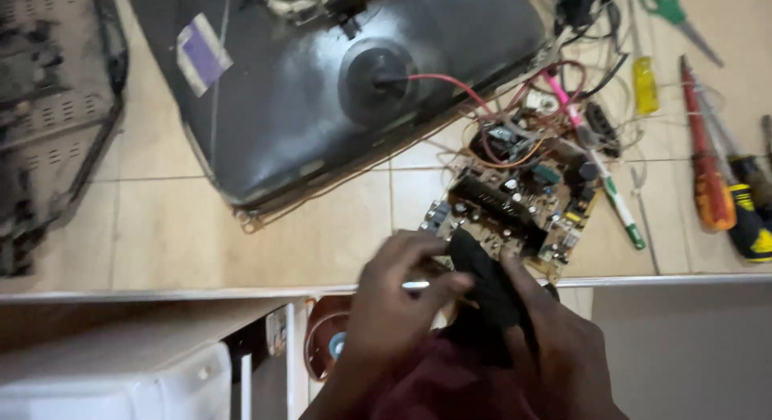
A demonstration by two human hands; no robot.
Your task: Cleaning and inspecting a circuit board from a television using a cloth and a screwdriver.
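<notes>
Left hand (402, 303) pinches a thin silver pin (416, 285) lying sideways against the black part (482, 279) gripped by the right hand (555, 348), both at the circuit board's (515, 211) near edge.

The hands (474, 323) hide the circuit board's (515, 207) near corner behind black cloth (490, 295).

Both hands, left hand (402, 307) and right hand (555, 348), grip a black cloth (486, 287). A circuit board (515, 211) lies just beyond on the tiled counter (241, 235).
</notes>
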